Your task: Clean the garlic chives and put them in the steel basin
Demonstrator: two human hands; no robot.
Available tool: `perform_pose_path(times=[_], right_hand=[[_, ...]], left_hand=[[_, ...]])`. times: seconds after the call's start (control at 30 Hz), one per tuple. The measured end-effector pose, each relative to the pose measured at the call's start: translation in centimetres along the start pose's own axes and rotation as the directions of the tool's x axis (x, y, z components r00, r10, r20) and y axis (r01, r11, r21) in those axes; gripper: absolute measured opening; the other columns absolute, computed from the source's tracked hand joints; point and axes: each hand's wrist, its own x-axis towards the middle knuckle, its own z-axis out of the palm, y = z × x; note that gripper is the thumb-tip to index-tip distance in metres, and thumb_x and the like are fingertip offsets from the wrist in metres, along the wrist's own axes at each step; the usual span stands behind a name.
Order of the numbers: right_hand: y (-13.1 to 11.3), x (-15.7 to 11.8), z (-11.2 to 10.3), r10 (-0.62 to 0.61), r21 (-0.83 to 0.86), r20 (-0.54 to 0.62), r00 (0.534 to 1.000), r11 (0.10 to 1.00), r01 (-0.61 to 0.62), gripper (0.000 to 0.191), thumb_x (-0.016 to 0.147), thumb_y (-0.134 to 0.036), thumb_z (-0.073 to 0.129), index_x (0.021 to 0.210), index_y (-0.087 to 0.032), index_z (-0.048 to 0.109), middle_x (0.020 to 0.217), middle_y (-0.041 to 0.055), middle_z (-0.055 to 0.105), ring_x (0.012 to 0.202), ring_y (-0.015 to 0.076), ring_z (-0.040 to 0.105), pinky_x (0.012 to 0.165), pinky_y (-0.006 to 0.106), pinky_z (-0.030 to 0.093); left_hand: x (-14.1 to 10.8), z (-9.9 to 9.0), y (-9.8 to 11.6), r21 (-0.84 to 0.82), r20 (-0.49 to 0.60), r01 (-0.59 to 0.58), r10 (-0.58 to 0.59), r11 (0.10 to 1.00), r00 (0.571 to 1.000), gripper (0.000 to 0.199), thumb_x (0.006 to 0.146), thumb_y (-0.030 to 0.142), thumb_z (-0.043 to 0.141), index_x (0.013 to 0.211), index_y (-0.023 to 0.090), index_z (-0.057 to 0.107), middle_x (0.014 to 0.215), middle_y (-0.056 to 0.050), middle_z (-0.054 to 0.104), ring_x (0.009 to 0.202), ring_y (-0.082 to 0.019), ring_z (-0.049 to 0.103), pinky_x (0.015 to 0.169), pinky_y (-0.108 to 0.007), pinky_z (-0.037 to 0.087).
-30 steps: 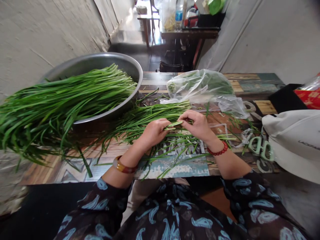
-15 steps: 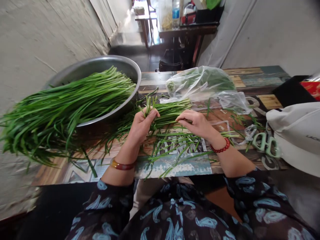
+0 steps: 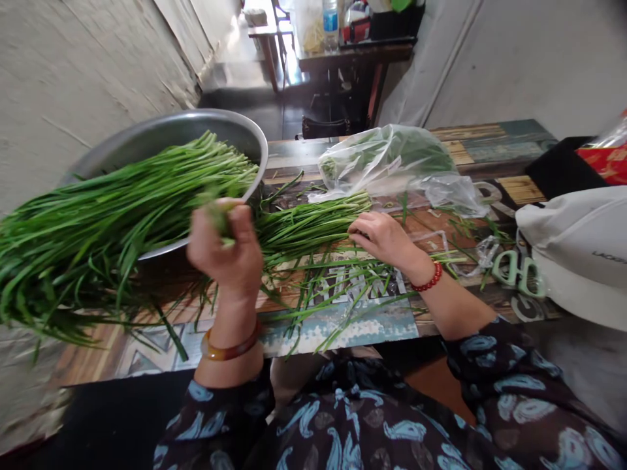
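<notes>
My left hand, blurred by motion, is closed around a small bunch of green stalks in front of the metal basin's near rim. The basin holds a large heap of long green leaves that spill over its left side. My right hand has its fingers bent together at the right end of a pile of green stalks on the table; what its fingertips hold is too small to tell. Loose stalks lie scattered in front of the pile.
Behind the pile lies a clear plastic bag with more greens. On the right of the patterned table are green-handled scissors, a white cap and a black box. A second table with a bottle stands beyond.
My left hand has moved left from the pile toward the basin with its small bunch. My right hand has stayed nearly in place beside the pile. The view has shifted slightly.
</notes>
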Motion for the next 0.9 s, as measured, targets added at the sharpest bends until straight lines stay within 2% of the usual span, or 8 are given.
perform_pose_path(times=[0.03, 0.1, 0.23, 0.33, 0.47, 0.67, 0.77, 0.9], right_hand=[[-0.1, 0.0, 0.0, 0.005, 0.053, -0.031, 1.0, 0.999, -0.004, 0.014, 0.097, -0.024, 0.056, 0.093, -0.018, 0.069, 0.089, 0.0084, 0.069, 0.085, 0.0221, 0.062, 0.078, 0.034, 0.043], [-0.3, 0.1, -0.1, 0.009, 0.169, -0.099, 0.995, 0.986, 0.008, 0.015, 0.097, -0.024, 0.054, 0.095, -0.019, 0.069, 0.09, 0.0079, 0.07, 0.085, 0.0209, 0.063, 0.079, 0.033, 0.046], [-0.8, 0.2, 0.2, -0.05, 0.32, -0.213, 0.976, 0.94, 0.118, 0.013, 0.095, -0.025, 0.057, 0.095, -0.021, 0.07, 0.085, 0.0045, 0.069, 0.078, 0.018, 0.063, 0.074, 0.031, 0.049], [-1.3, 0.3, 0.4, -0.031, 0.366, -0.247, 0.968, 0.922, 0.123, 0.01, 0.091, -0.026, 0.062, 0.089, -0.022, 0.071, 0.081, 0.0034, 0.069, 0.076, 0.0174, 0.063, 0.071, 0.03, 0.05], [-1.2, 0.4, 0.3, 0.163, 0.468, -0.255, 0.953, 0.884, -0.025, 0.012, 0.091, -0.028, 0.062, 0.089, -0.022, 0.072, 0.083, 0.0024, 0.074, 0.076, 0.0168, 0.067, 0.072, 0.029, 0.052], [0.8, 0.3, -0.9, 0.49, 0.61, -0.319, 0.811, 0.761, -0.22, 0.025, 0.096, -0.038, 0.055, 0.092, -0.019, 0.072, 0.071, -0.0001, 0.068, 0.061, 0.0126, 0.06, 0.062, 0.026, 0.048], [0.3, 0.2, -1.1, 0.401, 0.578, -0.32, 0.858, 0.8, -0.158, 0.028, 0.096, -0.042, 0.056, 0.091, -0.02, 0.072, 0.075, 0.0014, 0.069, 0.066, 0.0134, 0.061, 0.064, 0.027, 0.049], [-1.4, 0.5, -0.4, 0.101, 0.412, -0.308, 0.946, 0.91, 0.037, 0.017, 0.088, -0.038, 0.069, 0.093, -0.022, 0.072, 0.085, 0.0041, 0.071, 0.078, 0.018, 0.064, 0.072, 0.031, 0.051]], left_hand=[[-0.4, 0.8, -0.3, 0.17, -0.076, -0.126, 0.14, 0.977, 0.987, 0.016, 0.095, 0.038, 0.061, 0.09, 0.024, 0.065, 0.076, 0.0, 0.06, 0.075, -0.015, 0.057, 0.063, -0.03, 0.04], [-1.1, 2.5, -0.7, 0.326, 0.097, -0.29, 0.274, 0.9, 0.957, 0.015, 0.094, 0.032, 0.061, 0.086, 0.021, 0.069, 0.08, -0.003, 0.063, 0.077, -0.017, 0.057, 0.068, -0.031, 0.041], [-2.2, 5.3, -1.5, 0.305, 0.412, -0.383, 0.241, 0.872, 0.879, 0.021, 0.096, 0.024, 0.052, 0.093, 0.018, 0.072, 0.085, -0.006, 0.062, 0.08, -0.018, 0.058, 0.07, -0.029, 0.043], [-2.4, 5.8, -1.7, 0.278, 0.514, -0.334, 0.154, 0.901, 0.844, 0.021, 0.095, 0.025, 0.053, 0.095, 0.017, 0.073, 0.093, -0.008, 0.066, 0.086, -0.019, 0.06, 0.076, -0.029, 0.045], [-1.9, 5.5, -2.0, 0.282, 0.537, -0.146, -0.03, 0.948, 0.843, 0.028, 0.092, 0.033, 0.057, 0.072, 0.016, 0.065, 0.069, -0.001, 0.06, 0.068, -0.014, 0.052, 0.066, -0.027, 0.038], [-1.4, 5.2, -2.6, 0.223, 0.479, 0.115, -0.212, 0.968, 0.852, 0.041, 0.089, 0.047, 0.057, 0.063, 0.015, 0.059, 0.056, 0.003, 0.047, 0.058, -0.011, 0.043, 0.057, -0.025, 0.029], [-1.4, 5.2, -2.6, 0.222, 0.47, 0.127, -0.22, 0.967, 0.855, 0.04, 0.087, 0.047, 0.058, 0.063, 0.015, 0.059, 0.057, 0.003, 0.046, 0.059, -0.011, 0.041, 0.056, -0.025, 0.028], [-1.4, 5.2, -2.2, 0.194, 0.497, 0.129, -0.211, 0.972, 0.842, 0.038, 0.086, 0.045, 0.06, 0.062, 0.015, 0.056, 0.058, 0.004, 0.042, 0.059, -0.01, 0.036, 0.056, -0.024, 0.027]])
